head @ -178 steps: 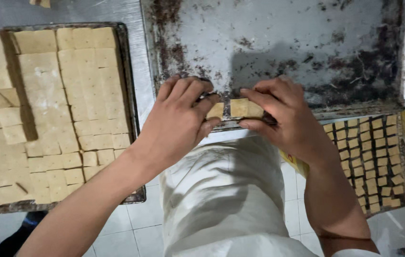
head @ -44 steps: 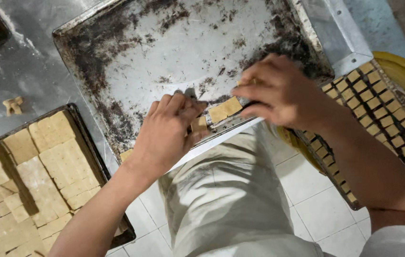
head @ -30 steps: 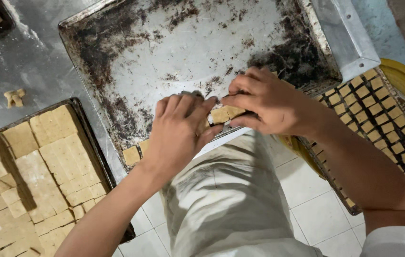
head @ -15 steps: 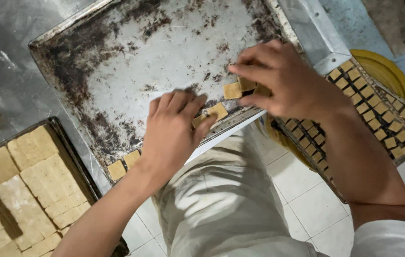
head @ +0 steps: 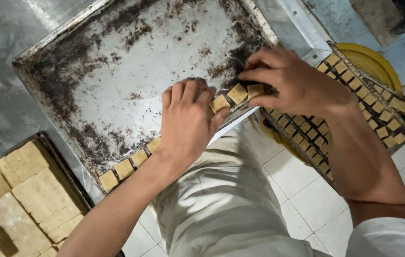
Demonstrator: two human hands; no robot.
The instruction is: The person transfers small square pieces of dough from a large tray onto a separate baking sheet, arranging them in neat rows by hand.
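Item: small tan cubes (head: pixel 236 93), square-cut and soft-looking, being set in a row along the near rim of a large blackened metal tray (head: pixel 131 71).

Left hand (head: pixel 186 123): laid palm-down on the tray's near edge, fingers (head: pixel 190 93) pressed together and flat. One cube is touched at the thumb side, and a cube may be covered beneath the palm, which cannot be told. No pinch is seen.

Right hand (head: pixel 295 85): curled over the tray's near corner, fingers (head: pixel 254 75) bent and close together. The last cube (head: pixel 254 90) of the row is pinched between the thumb and fingertips, just beside the left hand's fingertips.

Row already laid: three cubes (head: pixel 125 169) are lined edge to edge along the same rim, behind the left wrist and apart from the ones in hand.

Handling note, as a judgement: the cubes seem crumbly, so a light pinch is advised. Each piece is best slid flush against its neighbour and squared to the rim, with the flat left fingers used as a stop so the row stays straight.

Nearby: a rack of cut cubes (head: pixel 378 114) under the right forearm, over a yellow tub (head: pixel 369 59). A tray of uncut tan slabs (head: pixel 26 190) lies beyond the left forearm. All rests on a steel bench (head: pixel 2 95).
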